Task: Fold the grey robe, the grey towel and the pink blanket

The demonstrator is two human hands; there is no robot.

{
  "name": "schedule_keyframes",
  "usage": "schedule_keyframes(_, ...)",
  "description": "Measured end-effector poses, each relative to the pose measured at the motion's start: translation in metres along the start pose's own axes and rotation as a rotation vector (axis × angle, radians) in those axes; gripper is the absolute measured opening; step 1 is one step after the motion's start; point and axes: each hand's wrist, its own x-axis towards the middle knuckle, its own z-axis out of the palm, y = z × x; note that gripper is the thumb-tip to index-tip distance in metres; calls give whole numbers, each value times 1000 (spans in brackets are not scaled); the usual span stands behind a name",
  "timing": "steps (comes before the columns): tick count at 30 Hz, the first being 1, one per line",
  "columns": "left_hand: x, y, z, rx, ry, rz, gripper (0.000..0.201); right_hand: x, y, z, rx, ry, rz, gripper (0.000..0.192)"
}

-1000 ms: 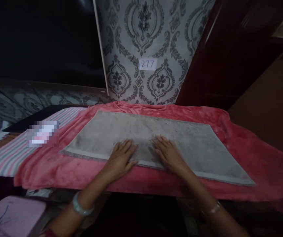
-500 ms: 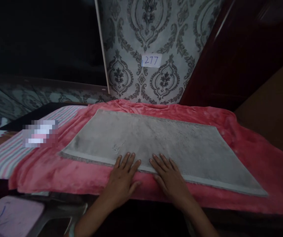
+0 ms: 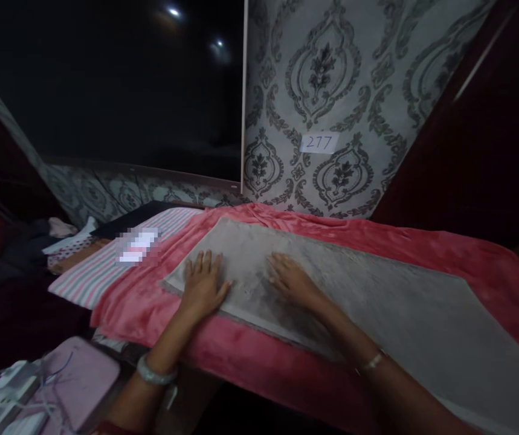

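A grey plush cloth (image 3: 377, 308), flat and roughly rectangular with a paler hem, lies spread over a red plush blanket (image 3: 268, 377). My left hand (image 3: 201, 287) rests palm down on the cloth's left part, fingers spread, its wrist over the near edge. To its right, my right hand (image 3: 293, 281) also lies on the cloth with outstretched fingers, slightly blurred. Neither hand grips anything. Small dark marks show on the cloth between the two hands.
Left of the blanket lies a striped cloth (image 3: 84, 275) with a blurred-out patch on it. A large dark screen (image 3: 127, 90) hangs behind. A pink stool (image 3: 82, 374) with cables and white items stands at lower left. A paper marked 277 (image 3: 319, 142) is on the wall.
Both hands have moved from the near middle edge toward the cloth's left part, the right hand reaching farther in. The view has turned left. The cloth remains spread out.
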Motion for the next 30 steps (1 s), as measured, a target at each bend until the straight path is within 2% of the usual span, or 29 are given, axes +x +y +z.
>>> schedule_keyframes(3,-8,-13,15,57,-45,-64,65,53,-14,8,-22,-49,42,64)
schedule_keyframes(5,-16,-16,23,66,-31,-55,61,74,-22,20,-37,-86,59,63)
schedule_keyframes(10,-23,-18,30,62,75,-34,57,82,-23,51,-95,-121,34,64)
schedule_keyframes(14,-24,-23,34,-20,143,-40,50,87,-23,50,-102,-172,68,65)
schedule_keyframes(17,-28,-32,39,-182,259,-74,46,98,-42,48,-74,-192,86,66)
schedule_keyframes(19,-31,-38,41,-315,376,-125,47,100,-65,51,-37,-198,-25,64)
schedule_keyframes(21,-35,-43,41,-436,475,-167,47,96,-92,58,8,-219,-211,62)
schedule_keyframes(25,-41,-48,34,-679,570,-212,48,69,-132,71,122,-280,-463,62)
schedule_keyframes(28,-43,-49,29,-821,594,-281,51,54,-129,68,248,-350,-588,62)
schedule_keyframes(30,-42,-50,28,-834,570,-303,53,55,-106,56,360,-357,-607,54)
